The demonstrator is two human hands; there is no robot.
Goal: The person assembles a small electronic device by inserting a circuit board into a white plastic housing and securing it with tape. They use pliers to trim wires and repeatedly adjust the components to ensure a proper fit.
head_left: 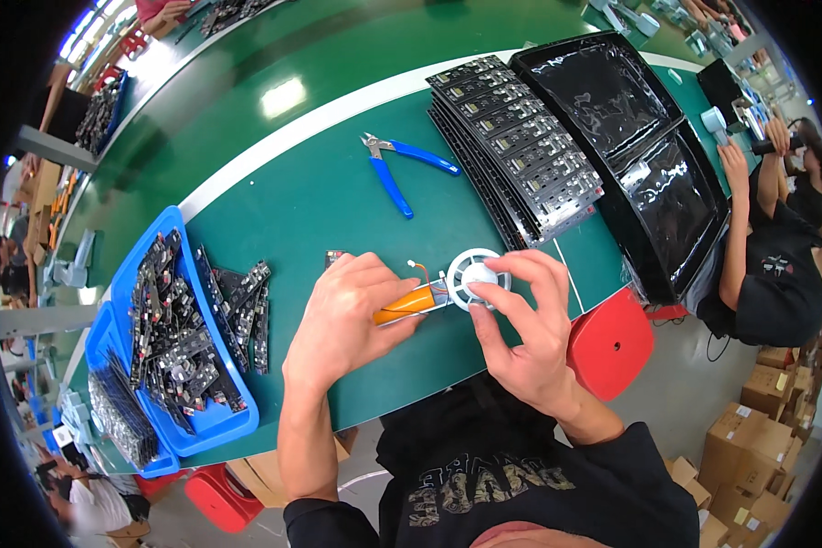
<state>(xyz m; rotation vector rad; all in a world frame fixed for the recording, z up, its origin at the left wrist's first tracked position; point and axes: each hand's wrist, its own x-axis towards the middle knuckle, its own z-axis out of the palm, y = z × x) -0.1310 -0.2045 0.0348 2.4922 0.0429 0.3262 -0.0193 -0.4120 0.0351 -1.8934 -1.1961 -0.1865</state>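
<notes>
My left hand (345,310) is closed around the handle end of a small device, where an orange cylindrical battery (405,305) shows between the fingers. Thin wires with a small white connector (412,264) rise beside the battery. At the device's other end is a white plastic ring with spokes (459,268). The fingers and thumb of my right hand (537,329) pinch the white rounded hub at its middle. Just beyond my left hand a small dark circuit board (334,257) lies partly hidden on the green table mat (310,201).
Blue-handled side cutters (395,183) lie open beyond my hands. To the right stand stacked circuit-board panels (521,137) and a black tray (603,91). Blue bins (175,216) with small boards are at left, loose boards (247,301) beside them. A co-worker (776,256) sits at right, near a red stool (612,342).
</notes>
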